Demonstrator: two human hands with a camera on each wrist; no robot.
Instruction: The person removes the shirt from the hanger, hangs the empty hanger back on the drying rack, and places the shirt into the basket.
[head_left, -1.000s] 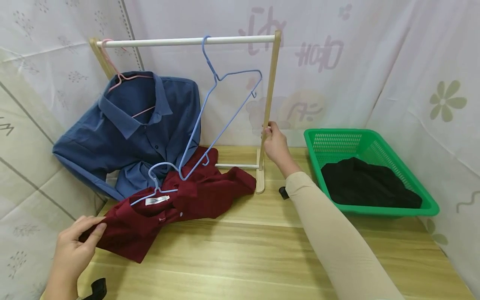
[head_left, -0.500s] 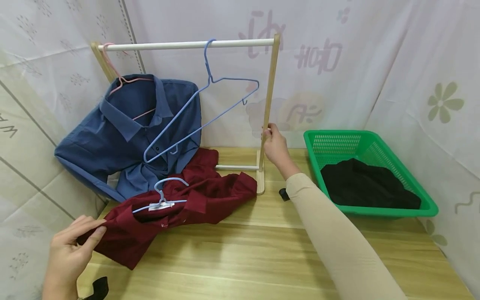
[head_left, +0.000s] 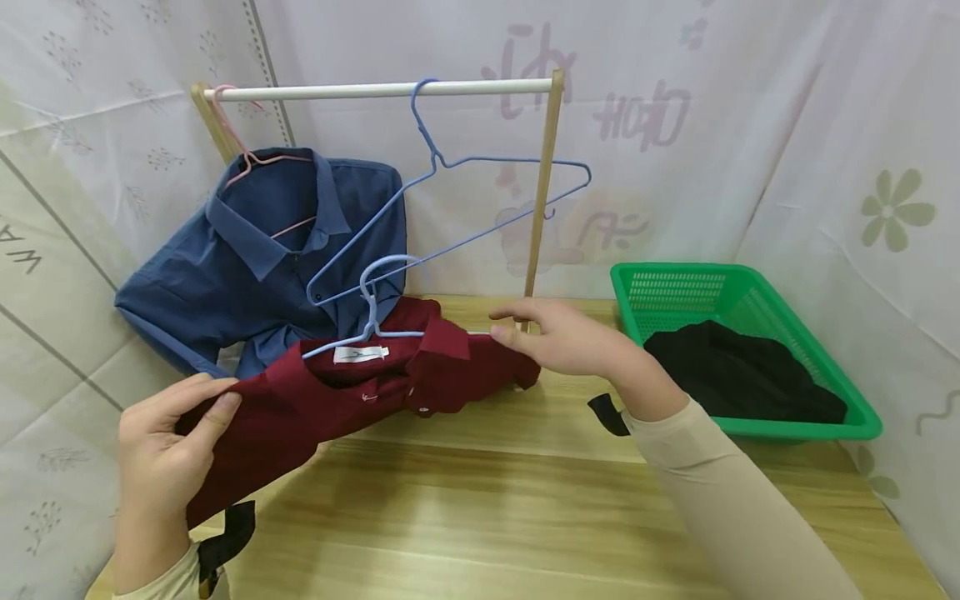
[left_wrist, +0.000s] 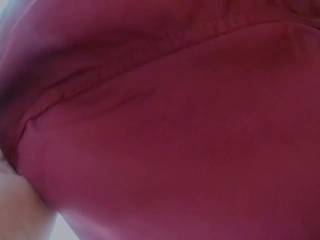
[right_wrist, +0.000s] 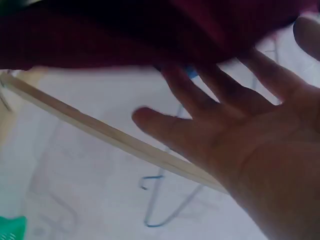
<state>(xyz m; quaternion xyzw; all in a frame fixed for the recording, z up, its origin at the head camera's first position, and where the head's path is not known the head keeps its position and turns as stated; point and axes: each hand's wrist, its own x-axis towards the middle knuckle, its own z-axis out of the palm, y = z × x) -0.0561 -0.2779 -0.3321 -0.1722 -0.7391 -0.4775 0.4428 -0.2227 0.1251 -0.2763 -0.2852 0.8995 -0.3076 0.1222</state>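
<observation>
At the left, my left hand pinches a maroon shirt by its shoulder, thumb over the cloth. A light blue hanger sits inside the shirt's collar, its hook standing up. Maroon cloth fills most of the left wrist view. My right hand is at the shirt's other shoulder, fingers stretched out. In the right wrist view that hand's fingers are spread, their tips right at the shirt's lower edge. Behind the shirt, a bare blue hanger hangs tilted from the white rail.
A blue shirt on a pink hanger hangs at the rack's left end. The rack's wooden post stands behind my right hand. At the right, a green basket holds black cloth on the wooden table.
My right hand has let go of the rack post and come down to the shirt's right shoulder. My left hand has lifted the maroon shirt. The bare hanger has swung.
</observation>
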